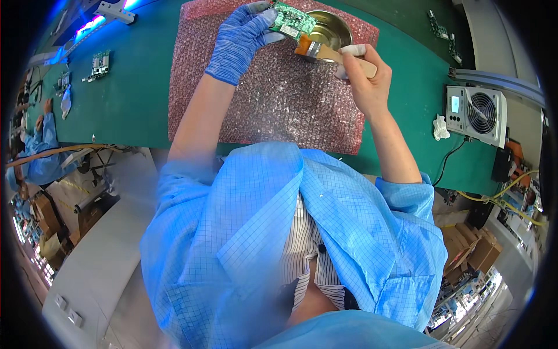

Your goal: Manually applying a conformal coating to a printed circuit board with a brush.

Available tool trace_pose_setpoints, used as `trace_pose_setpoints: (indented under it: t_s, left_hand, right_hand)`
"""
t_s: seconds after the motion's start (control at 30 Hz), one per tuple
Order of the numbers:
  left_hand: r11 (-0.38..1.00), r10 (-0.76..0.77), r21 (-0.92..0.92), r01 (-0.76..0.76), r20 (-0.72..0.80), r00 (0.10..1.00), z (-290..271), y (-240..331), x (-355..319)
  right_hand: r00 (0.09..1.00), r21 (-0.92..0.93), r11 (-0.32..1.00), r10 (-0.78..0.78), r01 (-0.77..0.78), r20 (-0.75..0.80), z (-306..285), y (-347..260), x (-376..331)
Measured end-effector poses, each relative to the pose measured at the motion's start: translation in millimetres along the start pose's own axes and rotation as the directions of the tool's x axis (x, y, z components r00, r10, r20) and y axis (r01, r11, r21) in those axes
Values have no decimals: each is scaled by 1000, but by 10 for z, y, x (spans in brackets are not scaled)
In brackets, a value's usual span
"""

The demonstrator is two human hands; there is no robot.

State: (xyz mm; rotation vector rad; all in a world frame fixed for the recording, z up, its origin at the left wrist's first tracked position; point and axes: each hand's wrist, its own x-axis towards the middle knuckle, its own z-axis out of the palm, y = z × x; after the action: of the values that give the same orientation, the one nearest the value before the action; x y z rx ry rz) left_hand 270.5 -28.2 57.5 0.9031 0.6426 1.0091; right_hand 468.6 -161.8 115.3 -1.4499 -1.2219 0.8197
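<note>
A: What's under the hands?

B: A pink sheet of bubble wrap (273, 104), dimpled all over, spread on a smooth green bench top (128, 99). At its far edge sits a round, shiny metal bowl (332, 27).

A: And the left hand?

B: The left hand (239, 39) wears a blue knitted glove and is closed on a small green circuit board (293, 22), pinching its left edge. The board is flat and rectangular, studded with tiny parts, and held above the wrap just left of the bowl.

A: The right?

B: The right hand (363, 75), with pale finger cots on its fingertips, is wrapped around 1 flat brush (331, 53). It has a light wooden handle and orange-brown bristles.

A: Which way does it point?

B: Its long axis runs nearly level; the bristles point left, toward the board's lower edge, over the bowl's rim.
</note>
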Motion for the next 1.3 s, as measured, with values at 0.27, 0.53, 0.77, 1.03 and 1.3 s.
trace_pose_setpoints:
  t_s: [0.27, 0.53, 0.77, 1.03, 1.3]
  left_hand:
    - [991, -62, -123, 43, -158, 985, 229, 128, 248]
    - [944, 136, 327, 35, -486, 863, -760, 232, 1262]
    - [645, 271, 742, 186, -449, 851, -1822, 157, 1944]
    - [834, 422, 548, -66, -556, 716, -1234, 150, 1579]
    - [794, 376, 608, 2, -495, 783, -955, -3, 1302]
  right_hand:
    - [999, 47, 999, 2, -4, 40, -71, 1, 137]
    - [972, -28, 993, -120, 116, -202, -830, 619, 826]
    - [873, -645, 758, -248, -94, -419, -2022, 1417, 1439]
    - [853, -887, 353, -319, -297, -413, -2969, 2035, 2147]
    - [866, -889, 396, -334, -230, -372, -2907, 2267, 2440]
